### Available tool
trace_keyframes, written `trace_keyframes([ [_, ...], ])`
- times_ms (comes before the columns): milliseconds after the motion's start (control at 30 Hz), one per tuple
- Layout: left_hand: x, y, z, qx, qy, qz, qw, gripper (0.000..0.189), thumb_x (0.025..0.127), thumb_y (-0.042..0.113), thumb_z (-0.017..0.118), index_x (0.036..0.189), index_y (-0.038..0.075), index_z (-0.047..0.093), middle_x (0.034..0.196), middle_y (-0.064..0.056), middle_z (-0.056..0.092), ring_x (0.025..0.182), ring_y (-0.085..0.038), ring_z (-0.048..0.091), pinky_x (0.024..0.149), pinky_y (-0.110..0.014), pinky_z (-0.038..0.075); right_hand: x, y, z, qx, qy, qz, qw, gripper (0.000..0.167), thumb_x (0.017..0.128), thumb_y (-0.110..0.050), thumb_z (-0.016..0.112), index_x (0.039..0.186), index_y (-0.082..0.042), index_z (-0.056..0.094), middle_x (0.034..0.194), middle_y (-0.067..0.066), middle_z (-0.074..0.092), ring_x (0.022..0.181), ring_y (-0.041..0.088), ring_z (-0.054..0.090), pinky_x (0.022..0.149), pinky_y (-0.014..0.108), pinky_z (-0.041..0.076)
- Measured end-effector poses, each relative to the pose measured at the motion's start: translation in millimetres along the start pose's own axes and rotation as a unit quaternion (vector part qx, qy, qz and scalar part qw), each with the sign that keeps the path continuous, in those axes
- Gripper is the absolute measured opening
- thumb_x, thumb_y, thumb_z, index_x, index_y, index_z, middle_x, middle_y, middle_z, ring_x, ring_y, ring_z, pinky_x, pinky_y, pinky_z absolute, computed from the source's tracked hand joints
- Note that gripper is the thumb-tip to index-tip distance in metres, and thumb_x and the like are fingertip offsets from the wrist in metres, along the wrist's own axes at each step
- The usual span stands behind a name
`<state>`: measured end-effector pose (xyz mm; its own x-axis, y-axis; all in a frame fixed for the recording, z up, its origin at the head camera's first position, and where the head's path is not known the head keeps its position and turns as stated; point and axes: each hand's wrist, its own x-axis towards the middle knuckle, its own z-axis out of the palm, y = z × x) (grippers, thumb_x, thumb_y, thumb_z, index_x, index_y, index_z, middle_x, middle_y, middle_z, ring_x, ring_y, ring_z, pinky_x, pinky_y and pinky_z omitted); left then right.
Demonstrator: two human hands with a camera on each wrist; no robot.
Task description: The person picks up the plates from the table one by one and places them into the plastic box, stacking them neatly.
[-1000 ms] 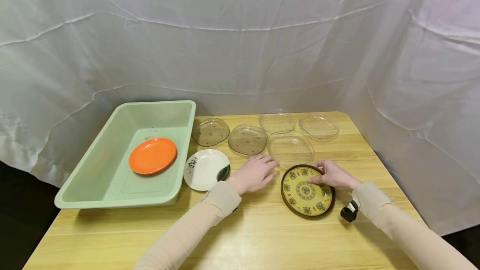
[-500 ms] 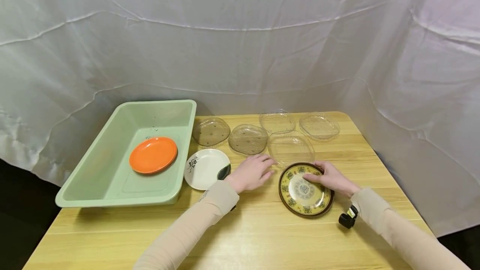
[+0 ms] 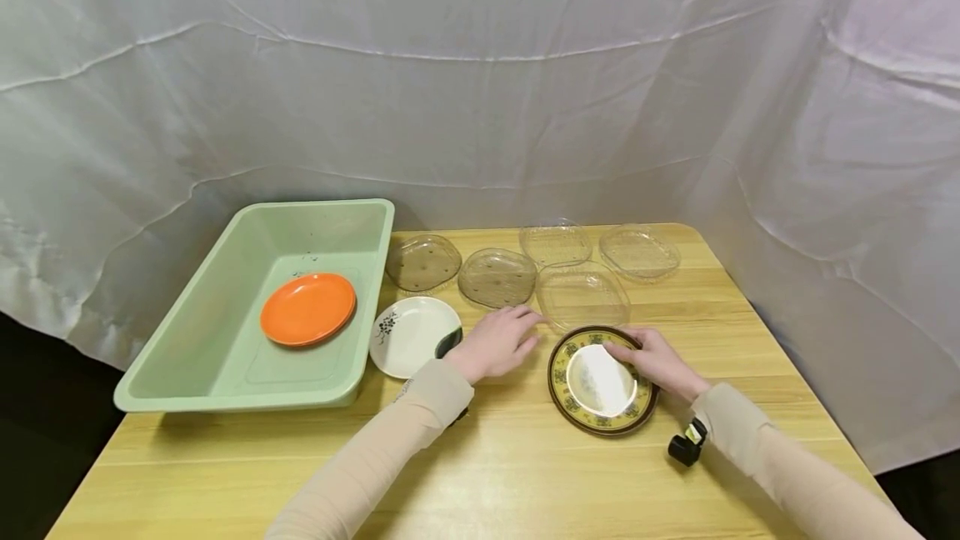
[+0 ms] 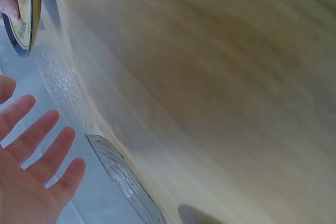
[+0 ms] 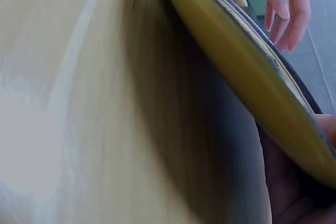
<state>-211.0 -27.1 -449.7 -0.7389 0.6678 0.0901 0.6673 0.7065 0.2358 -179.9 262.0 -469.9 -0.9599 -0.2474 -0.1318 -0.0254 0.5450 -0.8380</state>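
Note:
My right hand (image 3: 660,365) grips the right edge of a round yellow patterned plate (image 3: 577,412) with a dark brown rim, thumb on top and fingers beneath. In the right wrist view the plate's yellow underside (image 5: 236,72) stands off the table, over a dark shadow; several rim lines there suggest stacked plates, but I cannot tell. Light glares off the plate's middle. My left hand (image 3: 497,344) hovers apart from it, between the white plate (image 3: 408,336) and the yellow one. Its fingers (image 4: 47,129) are spread, holding nothing.
A green basin (image 3: 225,402) stands at the left with an orange plate (image 3: 307,308) inside. Along the back lie two smoky clear dishes, one beside the basin (image 3: 423,263) and another (image 3: 497,277) to its right, then several clear dishes (image 3: 583,294). A fabric backdrop hangs behind.
My right hand has shifted the yellow plate slightly left, and its tilt has changed so that bright glare covers its centre. My left hand has drifted slightly left.

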Motion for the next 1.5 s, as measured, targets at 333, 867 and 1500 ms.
trace_keyframes([
  [333, -5.2, -7.9, -2.9, -0.047, 0.019, -0.040, 0.9979, 0.043, 0.107, 0.031, 0.045, 0.146, 0.016, 0.051, 0.149, -0.007, 0.055, 0.138, -0.027, 0.053, 0.118, -0.044, 0.042, 1.5, -12.7, 14.5, 0.031, 0.018, 0.018, 0.9992, 0.042, 0.102, -0.021, 0.057, 0.131, 0.010, 0.060, 0.119, 0.027, 0.070, 0.098, 0.014, 0.066, 0.083, 0.015, 0.051],
  [867, -7.9, -18.4, -17.9, -0.251, 0.105, -0.128, 0.9537, 0.042, 0.108, 0.030, 0.041, 0.142, 0.008, 0.053, 0.137, -0.009, 0.064, 0.124, -0.026, 0.062, 0.108, -0.043, 0.051, 10.5, -47.4, 28.9, 0.251, 0.065, 0.122, 0.9582, 0.047, 0.104, -0.026, 0.057, 0.136, 0.008, 0.051, 0.084, -0.004, 0.073, 0.074, 0.008, 0.071, 0.070, 0.025, 0.062],
  [1500, -6.0, -20.8, -40.1, -0.429, 0.195, -0.212, 0.8558, 0.044, 0.108, 0.031, 0.042, 0.148, 0.014, 0.047, 0.136, -0.015, 0.061, 0.123, -0.033, 0.063, 0.109, -0.049, 0.049, 37.2, -86.3, 40.5, 0.321, 0.151, 0.114, 0.9279, 0.047, 0.104, -0.024, 0.055, 0.137, 0.008, 0.051, 0.075, -0.010, 0.069, 0.069, 0.004, 0.070, 0.067, 0.021, 0.061],
])
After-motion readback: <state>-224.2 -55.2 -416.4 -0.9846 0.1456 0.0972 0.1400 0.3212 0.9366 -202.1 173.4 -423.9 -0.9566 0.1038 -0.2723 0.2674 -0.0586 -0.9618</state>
